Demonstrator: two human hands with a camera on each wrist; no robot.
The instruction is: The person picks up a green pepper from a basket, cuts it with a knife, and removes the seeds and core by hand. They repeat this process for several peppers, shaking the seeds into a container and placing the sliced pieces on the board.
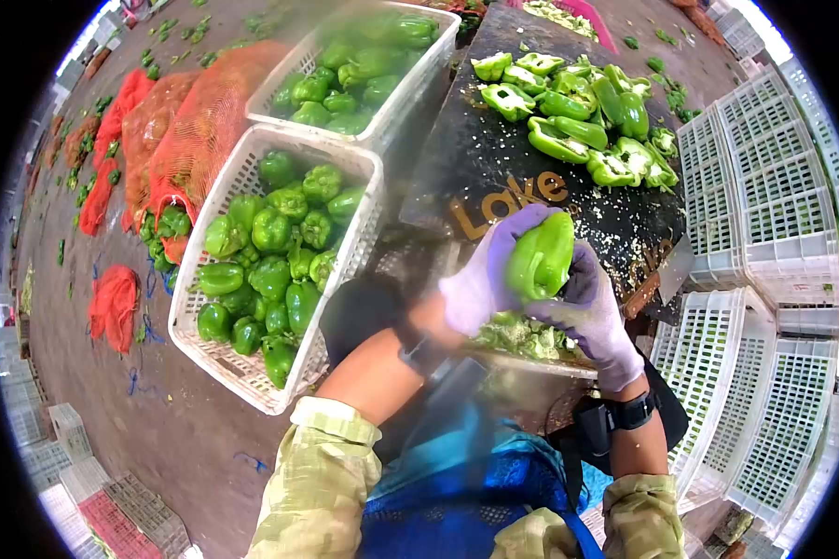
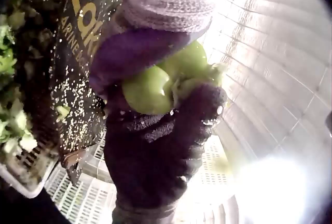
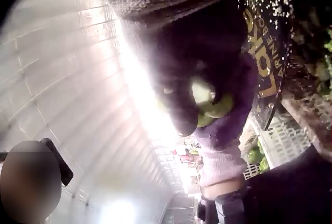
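Observation:
Both hands, in pale gloves with purple palms, hold one green bell pepper (image 1: 543, 253) up in front of the body. My left hand (image 1: 494, 261) grips it from the left, fingers over its far side. From the right, my right hand (image 1: 595, 312) has its curled fingers and thumb at the pepper's lower end. In the left wrist view the lobed end of the pepper (image 2: 148, 90) shows between the purple glove and the dark fingers. Glove and shadow hide most of the pepper (image 3: 220, 107) in the right wrist view.
Whole peppers fill two white crates (image 1: 368, 200) at left. Halved peppers (image 1: 615, 121) lie on a black board (image 1: 438, 177); a brown-handled blade (image 1: 676, 265) is at its right edge. Pepper scraps (image 1: 522, 337) sit in a container below the hands. White crates (image 1: 718, 205) stand right.

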